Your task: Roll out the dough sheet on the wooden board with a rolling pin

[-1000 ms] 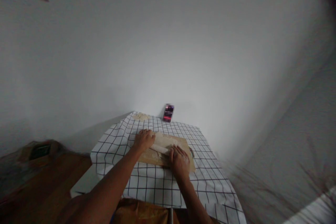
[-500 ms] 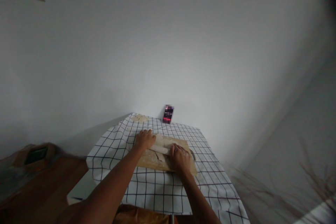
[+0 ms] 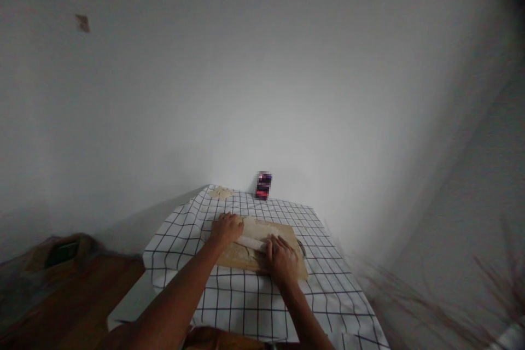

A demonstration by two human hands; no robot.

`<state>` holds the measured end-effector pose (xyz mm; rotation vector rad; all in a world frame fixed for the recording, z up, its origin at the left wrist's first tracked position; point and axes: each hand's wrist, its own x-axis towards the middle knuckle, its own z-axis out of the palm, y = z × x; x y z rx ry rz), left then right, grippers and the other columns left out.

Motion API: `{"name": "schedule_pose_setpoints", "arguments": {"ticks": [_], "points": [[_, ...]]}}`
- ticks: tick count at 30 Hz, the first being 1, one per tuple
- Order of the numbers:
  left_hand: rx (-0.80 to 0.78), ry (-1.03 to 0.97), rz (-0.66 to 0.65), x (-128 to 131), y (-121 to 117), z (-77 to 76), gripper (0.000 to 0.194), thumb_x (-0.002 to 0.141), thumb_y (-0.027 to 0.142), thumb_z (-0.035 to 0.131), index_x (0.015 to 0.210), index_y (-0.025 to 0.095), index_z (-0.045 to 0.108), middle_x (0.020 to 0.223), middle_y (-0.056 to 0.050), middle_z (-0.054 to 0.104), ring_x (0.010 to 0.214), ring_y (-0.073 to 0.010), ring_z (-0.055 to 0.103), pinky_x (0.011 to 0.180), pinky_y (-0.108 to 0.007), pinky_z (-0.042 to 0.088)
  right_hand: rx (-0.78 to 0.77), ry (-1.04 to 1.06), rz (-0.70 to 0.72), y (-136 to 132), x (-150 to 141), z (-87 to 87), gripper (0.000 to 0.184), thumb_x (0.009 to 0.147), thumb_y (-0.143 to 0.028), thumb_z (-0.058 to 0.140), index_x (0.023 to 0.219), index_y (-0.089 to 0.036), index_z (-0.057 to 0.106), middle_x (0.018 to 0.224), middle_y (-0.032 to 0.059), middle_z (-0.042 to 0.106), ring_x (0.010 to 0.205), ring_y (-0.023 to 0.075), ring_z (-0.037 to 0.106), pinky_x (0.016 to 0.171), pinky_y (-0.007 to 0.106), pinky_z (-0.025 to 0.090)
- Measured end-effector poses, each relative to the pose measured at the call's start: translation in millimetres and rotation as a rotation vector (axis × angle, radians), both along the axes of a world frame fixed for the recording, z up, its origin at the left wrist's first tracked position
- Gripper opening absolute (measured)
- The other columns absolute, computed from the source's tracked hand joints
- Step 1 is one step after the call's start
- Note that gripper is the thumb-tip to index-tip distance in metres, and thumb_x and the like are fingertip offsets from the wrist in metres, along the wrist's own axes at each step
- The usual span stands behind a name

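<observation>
A pale rolling pin [image 3: 251,243] lies across a wooden board [image 3: 235,261]. My left hand [image 3: 227,228] is closed over the pin's left end, and my right hand [image 3: 282,256] presses down on its right end with the fingers bent over it. Pale, flattened dough [image 3: 262,228] spreads on the board beyond the pin; parts of it are hidden by my hands. At the board's right edge a dark curved object [image 3: 302,248] shows, too small to name.
A black-and-white checked cloth [image 3: 254,298] covers the table. Flat pale pieces, perhaps dough, form a pile [image 3: 221,192] at the far left corner. A blurred dark upright object [image 3: 263,186] leans against the wall. A box [image 3: 61,251] stands low at the left; thin twigs [image 3: 488,284] are at the right.
The view has tilted up slightly, so the table sits lower in the picture. Both hands and the rolling pin have shifted a little toward me over the board.
</observation>
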<state>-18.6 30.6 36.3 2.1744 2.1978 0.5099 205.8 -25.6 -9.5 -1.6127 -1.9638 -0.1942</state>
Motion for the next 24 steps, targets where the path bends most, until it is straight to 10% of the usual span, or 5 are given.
{"name": "schedule_pose_setpoints", "arguments": {"ticks": [14, 24], "points": [[-0.017, -0.042, 0.048, 4, 32, 8.2, 0.046, 0.109, 0.036, 0.047, 0.136, 0.013, 0.075, 0.141, -0.024, 0.078, 0.133, -0.0357, 0.072, 0.109, -0.048, 0.058, -0.238, -0.195, 0.033, 71, 4, 49.2, 0.04, 0.12, -0.023, 0.041, 0.126, -0.022, 0.081, 0.136, 0.0132, 0.083, 0.13, 0.0255, 0.076, 0.109, 0.036, 0.053], [-0.004, -0.036, 0.02, 6, 3, 7.6, 0.042, 0.11, 0.037, 0.048, 0.133, 0.017, 0.077, 0.145, -0.019, 0.077, 0.139, -0.036, 0.069, 0.115, -0.049, 0.056, -0.166, -0.107, 0.002, 27, 6, 28.3, 0.043, 0.122, -0.027, 0.04, 0.129, -0.021, 0.082, 0.149, 0.0106, 0.079, 0.145, 0.0235, 0.069, 0.122, 0.035, 0.049]]}}
